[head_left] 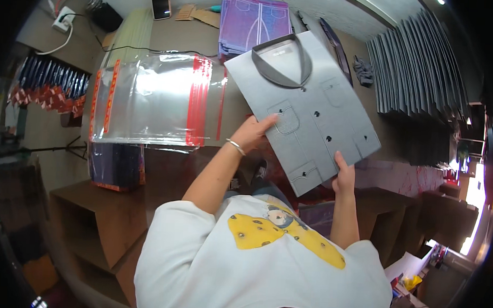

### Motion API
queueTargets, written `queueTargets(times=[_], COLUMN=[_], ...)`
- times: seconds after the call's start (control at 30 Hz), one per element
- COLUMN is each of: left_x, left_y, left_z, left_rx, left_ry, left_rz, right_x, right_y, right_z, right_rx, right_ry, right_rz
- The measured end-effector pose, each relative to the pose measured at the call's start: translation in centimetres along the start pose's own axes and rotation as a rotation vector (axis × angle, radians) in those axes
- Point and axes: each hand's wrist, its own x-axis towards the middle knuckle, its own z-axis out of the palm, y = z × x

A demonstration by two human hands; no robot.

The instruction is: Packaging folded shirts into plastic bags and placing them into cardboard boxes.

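A flat, stiff grey shirt-shaped piece [311,121], with a raised dark collar, black buttons and pockets, is tilted in front of me. Its exact kind I cannot tell. My left hand [251,133], with a silver bangle on the wrist, grips its left edge, thumb on top near a pocket and fingers partly hidden beneath. My right hand [343,175] holds the lower right edge, thumb on the face and the other fingers mostly underneath. Left of it lies a stack of clear plastic bags [161,99] with red strips, its surface glaring with light.
Purple jeans-printed sheets [253,25] are stacked at the back. A phone [161,3] lies to their left. Many grey flat pieces [418,65] stand in a row at the right. Open cardboard boxes [111,220] are below left, and a cable [152,49] crosses the table.
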Motion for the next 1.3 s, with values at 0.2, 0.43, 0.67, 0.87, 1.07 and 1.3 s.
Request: queueTargets(times=[0.2,0.43,0.67,0.87,1.07,1.3], left_x=[-2.5,-2.2,-4.8,-6.1,-7.0,-8.3], left_y=[1.5,1.8,2.9,3.2,3.5,2.8], left_z=[-8.4,-11.2,-9.4,-11.3,-14.1,-13.8], left_rx=[1.5,1.332,1.765,1.47,0.954,1.119], left_ry=[0.938,0.975,1.191,1.202,0.978,0.953], left_rz=[0.382,0.149,0.044,0.112,0.188,0.277], right_x=[5.9,8.9,12.2,13.4,15.4,16.0], right_y=[1.5,-2.2,-3.9,-7.3,-6.1,-6.8], right_z=[-6.0,-8.5,-10.4,-6.0,0.3,4.9], right_rx=[-0.104,-0.255,-0.369,-0.277,-0.527,-0.552], right_ry=[-0.1,-0.281,-0.326,-0.47,-0.7,-0.834], right_rz=[0.09,0.187,0.08,0.118,0.439,0.532])
